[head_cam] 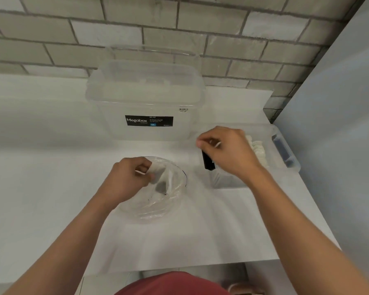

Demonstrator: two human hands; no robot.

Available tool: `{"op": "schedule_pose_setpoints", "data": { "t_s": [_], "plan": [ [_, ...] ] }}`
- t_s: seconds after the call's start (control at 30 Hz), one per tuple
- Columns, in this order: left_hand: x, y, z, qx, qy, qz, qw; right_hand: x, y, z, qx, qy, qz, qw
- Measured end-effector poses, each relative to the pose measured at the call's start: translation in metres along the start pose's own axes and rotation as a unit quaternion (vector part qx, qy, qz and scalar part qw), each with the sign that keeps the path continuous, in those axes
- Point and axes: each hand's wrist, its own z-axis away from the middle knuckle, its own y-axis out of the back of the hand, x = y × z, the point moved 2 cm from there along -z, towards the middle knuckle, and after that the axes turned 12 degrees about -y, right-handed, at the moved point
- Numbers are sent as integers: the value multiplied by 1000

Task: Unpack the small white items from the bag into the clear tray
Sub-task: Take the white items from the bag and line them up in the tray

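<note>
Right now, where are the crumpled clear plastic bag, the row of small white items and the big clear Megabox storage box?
crumpled clear plastic bag [168, 196]: head view, right side.
row of small white items [258, 150]: head view, middle.
big clear Megabox storage box [149, 120]: head view, black label.

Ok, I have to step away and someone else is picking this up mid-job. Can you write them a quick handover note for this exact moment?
Left hand: pinching the clear plastic bag at its mouth, holding it on the white table.
Right hand: raised over the clear tray, fingertips pinched; it seems to hold a small white item, but blur makes that uncertain.
Things: a row of small white items already lies in the tray. The Megabox storage box stands behind, not in use.
Done: a good part is unpacked.
Left: set down the current piece; the bag looks nearly empty, but check it for any remaining.
</note>
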Motion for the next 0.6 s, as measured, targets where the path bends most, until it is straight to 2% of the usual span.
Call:
{"op": "schedule_pose_setpoints", "data": {
  "t_s": [0.1, 0.2, 0.33, 0.43, 0.6],
  "plan": [
    [12, -4, 5, 40, -7, 181, 983, -29, -24, 5, -108, 4, -56, 993],
    [18, -9, 7, 58, -28, 218, 974, -38, -38, 4, -166, -4, -68, 984],
    [16, -8, 4, 64, -23, 207, 976, -37, -46, 0, -169, 3, -73, 983],
    [14, -7, 3, 35, -29, 190, 981, -37, -47, -2, -156, 3, -79, 985],
    [10, -5, 0, 31, -16, 222, 974, -37, -46, -4, -128, 2, -74, 989]
  ]
}}
